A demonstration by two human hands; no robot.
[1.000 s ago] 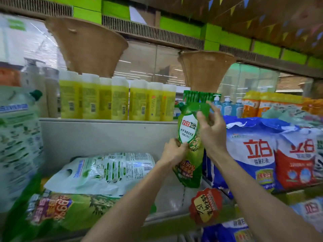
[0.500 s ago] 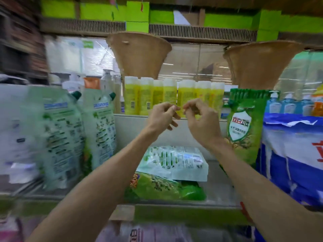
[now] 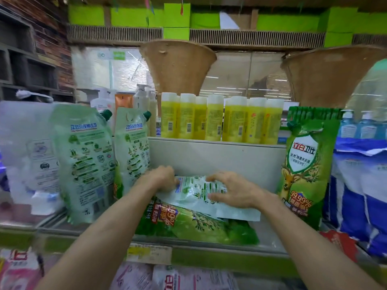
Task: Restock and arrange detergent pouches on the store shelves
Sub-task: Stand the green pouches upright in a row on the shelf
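Pale green-and-white plastic detergent pouch (image 3: 193, 192) lies flat atop a bright green pouch (image 3: 199, 226) on the grey shelf (image 3: 270, 236). Left hand (image 3: 161, 181) has its grip curled round the left edge; right hand (image 3: 232, 191) rests spread-fingered on top, clasping nothing. Advise lifting by both ends and standing it beside the upright pale spouted pouches (image 3: 132, 151).

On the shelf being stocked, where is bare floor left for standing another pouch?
One bare strip of shelf floor lies between the lying pouch stack and the upright green pouch. The left is crowded: two upright pale pouches stand right beside the stack.
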